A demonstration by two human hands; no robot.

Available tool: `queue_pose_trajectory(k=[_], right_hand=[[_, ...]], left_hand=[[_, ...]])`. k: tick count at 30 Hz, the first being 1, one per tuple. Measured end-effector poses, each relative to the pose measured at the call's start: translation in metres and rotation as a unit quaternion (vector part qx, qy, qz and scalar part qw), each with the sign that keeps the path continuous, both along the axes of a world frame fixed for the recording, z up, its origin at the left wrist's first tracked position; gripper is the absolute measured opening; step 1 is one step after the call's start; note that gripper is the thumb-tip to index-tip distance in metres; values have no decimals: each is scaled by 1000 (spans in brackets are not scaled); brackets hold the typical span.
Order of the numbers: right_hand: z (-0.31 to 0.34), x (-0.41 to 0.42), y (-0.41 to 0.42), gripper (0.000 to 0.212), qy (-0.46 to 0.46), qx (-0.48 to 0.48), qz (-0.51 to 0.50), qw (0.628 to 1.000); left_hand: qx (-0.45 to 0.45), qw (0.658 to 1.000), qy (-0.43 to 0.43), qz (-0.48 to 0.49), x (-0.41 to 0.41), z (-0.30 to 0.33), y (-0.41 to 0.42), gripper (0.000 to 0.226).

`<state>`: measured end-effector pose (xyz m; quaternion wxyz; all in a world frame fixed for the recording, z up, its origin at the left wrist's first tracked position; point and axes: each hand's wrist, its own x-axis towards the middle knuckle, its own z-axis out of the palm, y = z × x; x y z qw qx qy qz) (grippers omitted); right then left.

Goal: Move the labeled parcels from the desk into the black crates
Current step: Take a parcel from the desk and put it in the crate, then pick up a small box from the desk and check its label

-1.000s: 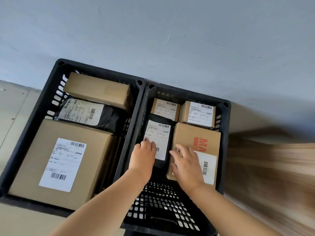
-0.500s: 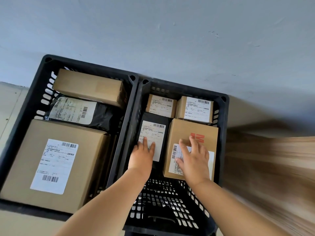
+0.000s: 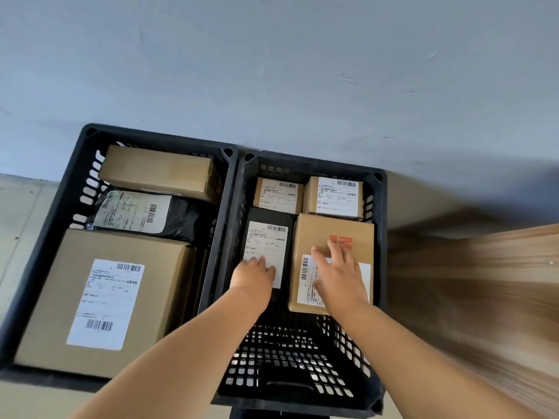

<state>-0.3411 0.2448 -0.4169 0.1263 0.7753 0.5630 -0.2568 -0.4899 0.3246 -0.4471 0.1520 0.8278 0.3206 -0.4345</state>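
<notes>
A: Since both hands lie flat and unclenched inside the right black slotted plastic crate (image 3: 381,243), where are the parcels?

B: Left hand (image 3: 253,275) presses the flat black labelled parcel (image 3: 266,234); right hand (image 3: 338,276) rests on the brown cardboard labelled box (image 3: 332,237) just right of it; both long axes run near-to-far; the crate's near half looks free.

Both crates (image 3: 381,237) are black with perforated grid walls. The boxes (image 3: 157,173) are plain brown cardboard; one box (image 3: 332,228) carries a red-orange print. The flat parcel (image 3: 269,214) and the bag (image 3: 187,216) are black. Labels (image 3: 104,303) are white with black barcodes. The desk (image 3: 484,282) shows brown woodgrain. The wall (image 3: 272,71) is grey-blue.
</notes>
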Motion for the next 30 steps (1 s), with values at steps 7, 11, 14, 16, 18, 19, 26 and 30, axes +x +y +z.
queue_pose_trajectory(k=[7,11,14,16,18,19,26,30], right_hand=[[57,5,-33,77,34,-8,-75,997],[104,5,-57,75,32,30,-114,992],[142,8,-75,73,36,49,-129,990],[165,11,-87,71,38,67,-136,988],[187,16,-99,71,40,82,-141,986],[197,19,-105,70,42,87,-144,985],[240,54,-166,62,53,134,-172,975],[254,96,-233,61,49,164,-197,965]], left_hand=[[45,994,-100,9,-18,57,-25,63],[54,986,-156,26,-9,107,-35,53],[61,975,-212,36,9,149,-46,51],[67,966,-247,42,21,176,-56,53],[70,957,-278,47,33,199,-66,54],[70,953,-291,50,39,209,-73,53],[63,937,-342,33,95,263,-138,48],[67,932,-356,7,147,287,-200,50]])
